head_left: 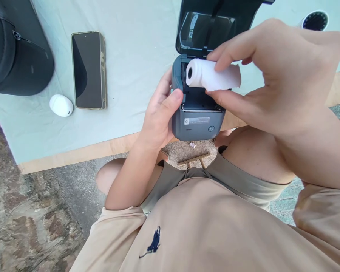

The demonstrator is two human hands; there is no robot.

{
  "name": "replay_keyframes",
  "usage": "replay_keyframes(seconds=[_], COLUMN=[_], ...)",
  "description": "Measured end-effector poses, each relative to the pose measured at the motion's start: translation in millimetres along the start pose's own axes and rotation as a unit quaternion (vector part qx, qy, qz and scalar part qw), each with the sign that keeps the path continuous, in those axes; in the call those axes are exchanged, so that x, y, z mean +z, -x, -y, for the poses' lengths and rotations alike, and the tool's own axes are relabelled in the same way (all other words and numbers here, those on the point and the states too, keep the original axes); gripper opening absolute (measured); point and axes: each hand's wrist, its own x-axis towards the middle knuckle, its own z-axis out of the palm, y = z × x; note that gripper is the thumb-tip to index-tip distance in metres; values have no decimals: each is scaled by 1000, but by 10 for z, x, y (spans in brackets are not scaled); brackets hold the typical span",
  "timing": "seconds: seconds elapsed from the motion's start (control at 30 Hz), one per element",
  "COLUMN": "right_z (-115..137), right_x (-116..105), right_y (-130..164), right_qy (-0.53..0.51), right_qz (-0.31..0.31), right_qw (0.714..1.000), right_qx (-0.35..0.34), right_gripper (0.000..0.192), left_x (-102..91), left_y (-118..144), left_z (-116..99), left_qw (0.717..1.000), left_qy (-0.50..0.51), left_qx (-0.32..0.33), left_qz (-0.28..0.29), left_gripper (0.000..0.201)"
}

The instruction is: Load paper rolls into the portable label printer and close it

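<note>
A small dark grey receipt printer (197,124) is held near the table's front edge, with its power button and a label on the face toward me. Its dark see-through lid (212,26) stands raised, so the paper bay shows. My left hand (161,109) grips the printer's left side, thumb on the upper front corner. Between the thumb and fingers of my right hand (260,71) is a white paper roll (198,73) with a dark core hole at its left end. The roll lies sideways over the bay, its loose paper edge at the right. Whether it touches the bay cannot be told.
On the pale cloth-covered table (130,56) lie a smartphone (87,71) and a white earbud case (61,105). A black zipped case (17,49) stands at the far left. A white cylinder with a dark opening (316,20) is at the upper right, partly behind my right hand.
</note>
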Motion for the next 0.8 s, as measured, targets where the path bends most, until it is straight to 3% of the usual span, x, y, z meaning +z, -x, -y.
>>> replay_keyframes(seconds=[0.23, 0.5, 0.8], right_z=[34, 63, 53], right_x=[74, 103, 115], right_y=[39, 67, 30], right_qy=[-42, -88, -31], right_qz=[-32, -42, -28], right_qw=[998, 994, 999], right_qx=[-35, -49, -31], right_gripper=[9, 22, 12], left_x=[42, 33, 36], left_y=[33, 53, 56], left_z=[-28, 12, -34], left_qw=[1000, 1000, 1000], left_qy=[6, 21, 1], left_qx=[1, 20, 18], left_qz=[-16, 5, 16], left_gripper=[32, 30, 27])
